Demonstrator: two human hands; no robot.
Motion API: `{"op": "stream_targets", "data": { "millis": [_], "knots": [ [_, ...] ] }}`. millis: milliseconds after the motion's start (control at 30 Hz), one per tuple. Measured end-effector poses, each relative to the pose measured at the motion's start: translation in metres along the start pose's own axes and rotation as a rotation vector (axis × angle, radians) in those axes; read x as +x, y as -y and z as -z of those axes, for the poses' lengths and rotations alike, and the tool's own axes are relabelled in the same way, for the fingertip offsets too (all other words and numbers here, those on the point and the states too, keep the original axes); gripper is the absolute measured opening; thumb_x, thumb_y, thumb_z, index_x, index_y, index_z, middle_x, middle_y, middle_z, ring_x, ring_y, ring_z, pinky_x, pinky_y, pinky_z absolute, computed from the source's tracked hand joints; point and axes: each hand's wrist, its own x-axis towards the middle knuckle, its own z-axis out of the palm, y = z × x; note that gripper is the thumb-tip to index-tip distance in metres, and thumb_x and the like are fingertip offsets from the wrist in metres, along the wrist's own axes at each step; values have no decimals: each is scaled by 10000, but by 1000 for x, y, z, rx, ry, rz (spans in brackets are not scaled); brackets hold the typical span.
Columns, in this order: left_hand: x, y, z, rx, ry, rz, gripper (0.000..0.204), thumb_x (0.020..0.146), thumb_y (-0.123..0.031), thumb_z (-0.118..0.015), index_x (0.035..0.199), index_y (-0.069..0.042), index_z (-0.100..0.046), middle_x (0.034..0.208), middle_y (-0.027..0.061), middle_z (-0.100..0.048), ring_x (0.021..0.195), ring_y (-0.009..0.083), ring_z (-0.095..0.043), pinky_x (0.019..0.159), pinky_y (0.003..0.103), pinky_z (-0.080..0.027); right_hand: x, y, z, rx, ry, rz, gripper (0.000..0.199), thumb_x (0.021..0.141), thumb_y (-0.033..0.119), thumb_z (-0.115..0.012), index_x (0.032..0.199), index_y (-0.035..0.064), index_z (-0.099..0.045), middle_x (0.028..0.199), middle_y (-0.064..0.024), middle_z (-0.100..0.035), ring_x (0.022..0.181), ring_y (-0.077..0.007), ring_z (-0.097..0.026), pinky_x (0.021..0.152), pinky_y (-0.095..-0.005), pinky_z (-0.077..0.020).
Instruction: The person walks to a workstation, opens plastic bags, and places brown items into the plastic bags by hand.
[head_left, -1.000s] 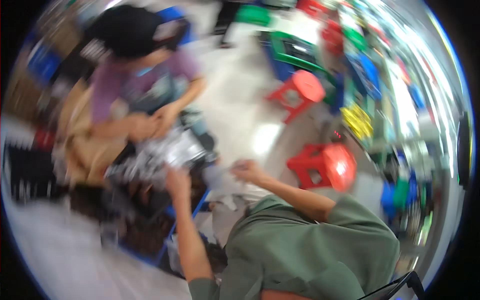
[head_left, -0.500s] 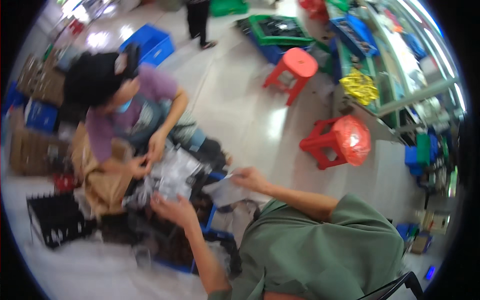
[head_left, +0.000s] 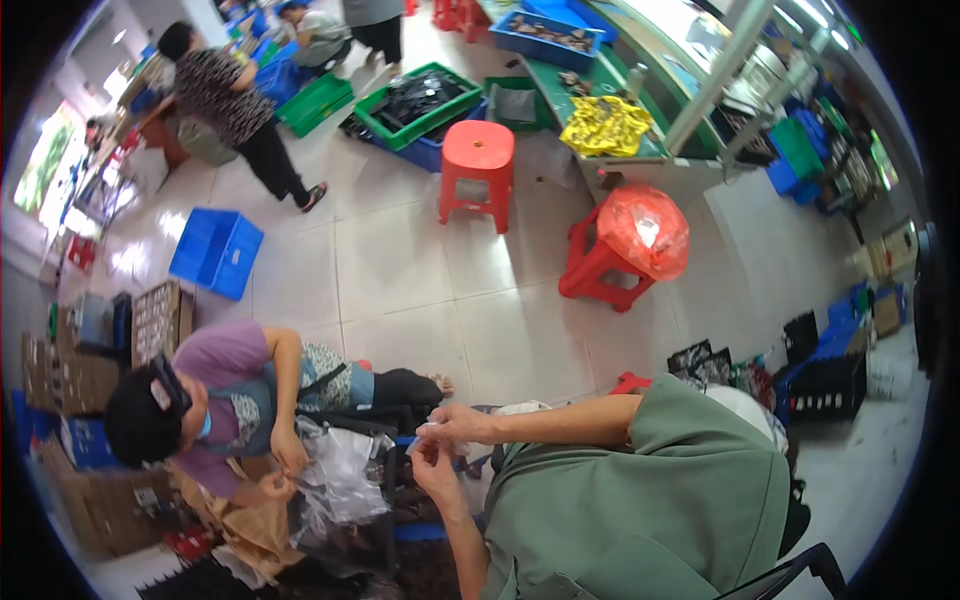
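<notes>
Pinching a small clear plastic bag [head_left: 428, 436] between them, right hand [head_left: 455, 422] just above left hand [head_left: 432, 468], both closed on it.

We see pale tiled floor [head_left: 400, 270], shiny with light. Red stool [head_left: 478, 165] stands mid-floor. Right of stool: green workbench [head_left: 610, 90]. Left of stool: blue crate [head_left: 215, 250]. Behind stool: green tray [head_left: 425, 100]. Far left of stool: bright window [head_left: 45, 160].
</notes>
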Motion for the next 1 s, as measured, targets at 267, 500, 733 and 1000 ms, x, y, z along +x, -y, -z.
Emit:
{"op": "stream_targets", "data": {
  "millis": [267, 500, 733, 1000],
  "knots": [
    [-9, -13, 29, 111, 104, 82, 185, 895, -76, -690, 1035, 41, -659, 840, 42, -660, 655, 96, -582, 581, 225, -471, 4, -16, 18, -143, 210, 44, 164, 809, 151, -726, 715, 32, -665, 653, -10, -624, 591, -86, -567, 502, -270, -439],
    [-40, -8, 43, 265, 61, 169, 130, 906, -104, -643, 950, 13, -676, 784, 45, -657, 699, 108, -591, 626, 279, -481, -10, 5, 2, -402, 219, -154, 290, 835, 314, -761, 746, 52, -676, 618, -6, -602, 551, -79, -543, 488, -247, -432],
    [-106, 15, 69, 335, -443, -17, 160, 885, -136, -621, 937, 2, -681, 845, 180, -688, 754, 327, -674, 686, 387, -515, -3, 3, -74, -665, 741, -95, 188, 886, 200, -684, 901, 13, -688, 825, -30, -677, 768, -100, -596, 708, -256, -476],
    [-144, 23, 85, 201, -711, 106, 180, 909, -108, -608, 1051, -4, -648, 775, 107, -666, 688, 143, -628, 664, 285, -495, 10, -10, -138, -668, 916, -171, 279, 909, 284, -672, 760, 51, -630, 688, -3, -594, 663, -75, -519, 615, -247, -415]
  ]
}}
